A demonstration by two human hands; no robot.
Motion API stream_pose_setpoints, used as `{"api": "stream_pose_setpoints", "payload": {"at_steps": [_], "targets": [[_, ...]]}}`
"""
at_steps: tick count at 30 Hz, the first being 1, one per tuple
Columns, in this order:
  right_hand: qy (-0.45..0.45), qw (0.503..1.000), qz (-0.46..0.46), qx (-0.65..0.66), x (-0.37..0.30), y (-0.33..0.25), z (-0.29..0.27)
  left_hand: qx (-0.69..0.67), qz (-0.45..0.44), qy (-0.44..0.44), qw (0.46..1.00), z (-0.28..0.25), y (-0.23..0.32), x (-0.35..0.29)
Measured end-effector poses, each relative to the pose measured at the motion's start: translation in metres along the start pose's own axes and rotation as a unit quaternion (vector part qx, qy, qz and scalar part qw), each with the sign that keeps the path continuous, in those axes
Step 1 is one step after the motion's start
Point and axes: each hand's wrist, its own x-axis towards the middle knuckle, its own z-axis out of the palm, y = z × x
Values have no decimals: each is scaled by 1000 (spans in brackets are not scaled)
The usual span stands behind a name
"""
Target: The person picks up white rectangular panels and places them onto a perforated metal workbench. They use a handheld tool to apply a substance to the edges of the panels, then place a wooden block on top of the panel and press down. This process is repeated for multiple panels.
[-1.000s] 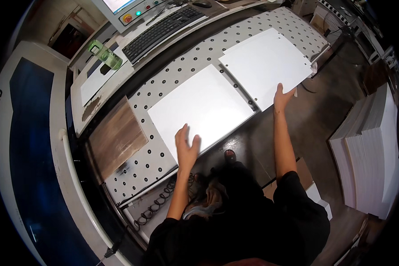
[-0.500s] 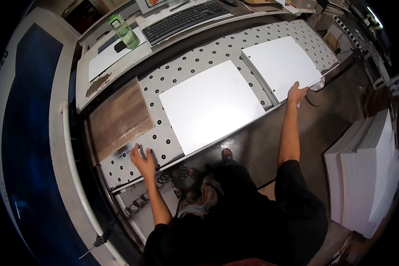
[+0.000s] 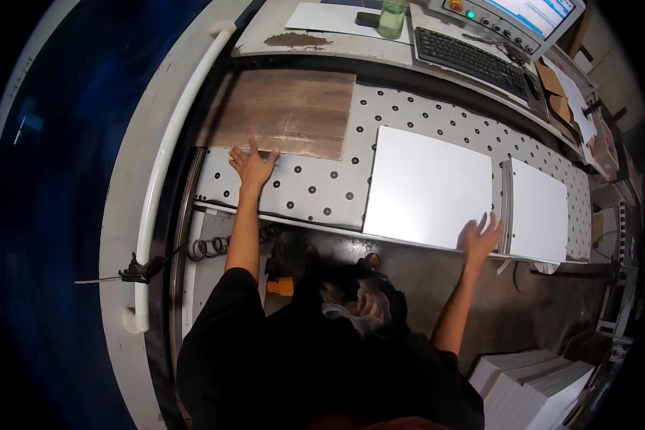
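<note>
At the near edge of a brown wood-look board my left hand lies with its fingers spread, the tips at or on that edge. My right hand is open, fingers apart, over the near right corner of a large white panel; whether it touches the panel I cannot tell. Just right of this hand lies a stack of white panels with small dark holes near one edge. All of these rest on a pale machine table dotted with round black-ringed nozzles.
Behind the table a ledge holds a black keyboard, a green bottle and a control panel with buttons under a screen. A white rail runs along the left. Tall stacks of white boards stand on the floor at lower right.
My view has turned left. My left hand has come to the brown board's edge. My right hand has left the right stack's near edge and moved left toward the white panel.
</note>
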Motion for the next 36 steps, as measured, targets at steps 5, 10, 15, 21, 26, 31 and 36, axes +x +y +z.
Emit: {"api": "stream_pose_setpoints", "payload": {"at_steps": [5, 10, 15, 21, 26, 31, 36], "targets": [[-54, 998, 39, 13, -3, -1, 17, 10, -10, 4, 1000, -11, -33, 18], [-65, 998, 7, -16, -3, 6, 21, 7, 0, 17, 1000, -26, -73, 47], [-101, 993, -47, -33, -6, -30, 30, -100, 40, 25, 994, -45, -125, 76], [-98, 993, -51, 31, -23, -115, 49, -71, 24, 8, 997, -55, -113, 75], [-92, 990, -64, 82, -41, -206, 75, -11, 34, 39, 999, -48, -124, 81], [-259, 903, -137, 314, -45, -302, 87, -205, -12, 24, 978, -60, -146, 86], [-270, 883, -213, 320, -86, -321, 107, -142, -119, 192, 964, -32, -118, 33]]}}
